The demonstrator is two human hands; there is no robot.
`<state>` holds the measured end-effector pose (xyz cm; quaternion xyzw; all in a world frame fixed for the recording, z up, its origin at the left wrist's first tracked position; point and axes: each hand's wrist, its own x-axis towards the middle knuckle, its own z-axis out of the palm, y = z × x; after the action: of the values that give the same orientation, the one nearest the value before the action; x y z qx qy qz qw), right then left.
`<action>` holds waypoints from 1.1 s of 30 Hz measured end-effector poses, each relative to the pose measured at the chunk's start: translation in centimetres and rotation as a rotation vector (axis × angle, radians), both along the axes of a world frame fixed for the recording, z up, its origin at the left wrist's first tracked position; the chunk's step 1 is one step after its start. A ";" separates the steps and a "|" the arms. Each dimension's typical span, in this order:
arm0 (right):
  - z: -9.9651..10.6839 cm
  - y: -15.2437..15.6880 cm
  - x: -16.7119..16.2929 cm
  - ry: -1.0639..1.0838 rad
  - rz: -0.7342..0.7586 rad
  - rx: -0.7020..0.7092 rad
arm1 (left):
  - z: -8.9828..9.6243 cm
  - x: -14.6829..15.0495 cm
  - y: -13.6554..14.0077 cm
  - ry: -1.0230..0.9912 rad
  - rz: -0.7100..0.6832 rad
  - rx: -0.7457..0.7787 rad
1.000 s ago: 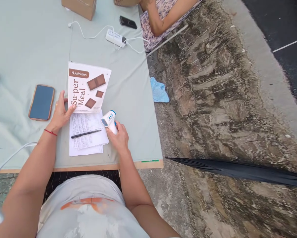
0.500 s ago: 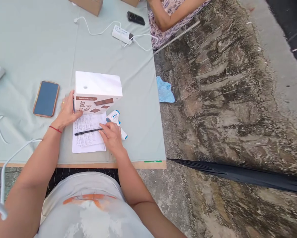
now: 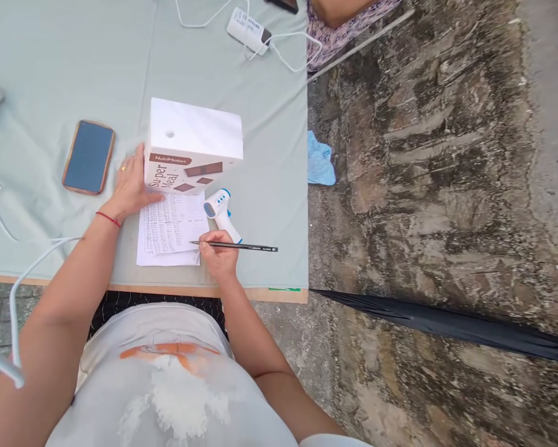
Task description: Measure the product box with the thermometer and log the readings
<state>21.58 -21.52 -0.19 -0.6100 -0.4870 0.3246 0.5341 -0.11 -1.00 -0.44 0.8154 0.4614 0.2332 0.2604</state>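
Observation:
Pinched in the fingers of my right hand (image 3: 220, 256) is a slim black pen (image 3: 257, 248). Its pointed end reaches left over sheets of paper (image 3: 174, 226) covered in rows of small writing, and its other end sticks out to the right. My left hand (image 3: 132, 181) lies flat with fingers stretched along the left side of a white and brown NutriMotion box (image 3: 195, 133), the thumb by its lower front edge. The box stands upright at the top of the sheets and hides part of them. Beside my right hand lies a white and blue infrared thermometer (image 3: 220, 211).
A phone (image 3: 89, 156) lies left of the box. A white power bank (image 3: 247, 30) with a cable is at the back. White cables (image 3: 36, 264) cross the left side. Another person's arm (image 3: 341, 9) shows at the far edge. The table's right edge borders stony ground.
The pen has turned in my right hand: it lay across the papers and now extends to the right past my fingers. The view has shifted; my left hand stays beside the box.

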 end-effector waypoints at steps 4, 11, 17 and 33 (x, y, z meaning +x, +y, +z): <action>-1.0 0.0 -1.9 0.097 0.076 -0.034 | 0.4 0.4 -0.3 0.023 0.071 -0.029; -1.6 0.4 -2.1 0.068 0.065 -0.076 | 3.1 -0.6 -5.9 0.209 0.267 -0.138; -1.7 0.5 -3.0 0.037 0.039 -0.070 | 3.0 -3.3 -19.9 0.289 -0.126 0.126; -1.1 0.7 -3.0 0.048 0.065 -0.056 | 4.3 0.0 -21.9 0.419 -0.302 0.220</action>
<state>18.53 -20.85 -1.25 -0.6006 -0.4844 0.3701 0.5174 -0.12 -22.92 3.82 0.9287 0.3506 0.0667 0.1010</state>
